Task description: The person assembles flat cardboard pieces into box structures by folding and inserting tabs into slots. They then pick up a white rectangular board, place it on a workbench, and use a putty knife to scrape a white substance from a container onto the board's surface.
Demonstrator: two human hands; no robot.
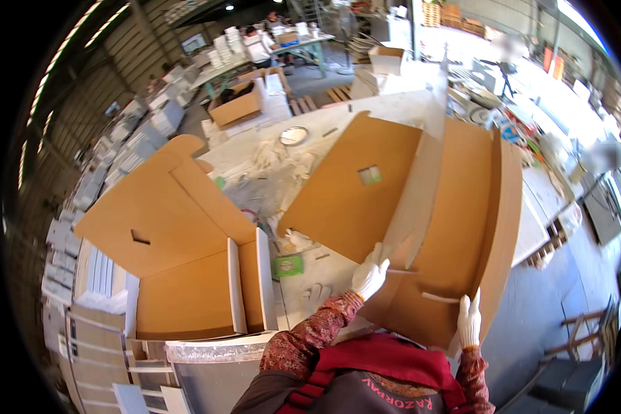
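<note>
In front of me lies a large brown cardboard box [455, 228], part-folded, with long side panels raised and a lid panel [366, 179] with a small square cutout spread to its left. My left hand [370, 277], in a white glove, is closed at the near end of the raised panel between lid and base. My right hand [469, 321], gloved too, grips the near end of the right side wall, fingers pointing up along it. On the left stands a second cardboard box [186, 300], its lid panel tilted up and away and a slot cut in it.
Between the boxes, the worktable [248, 186] carries a green packet [288, 265], loose white gloves [297, 240] and a round silvery disc [294, 136]. Stacked pale panels [100, 276] stand left. Farther back are an open carton [238, 107] and a person [259, 48]. A wooden chair [586, 331] is right.
</note>
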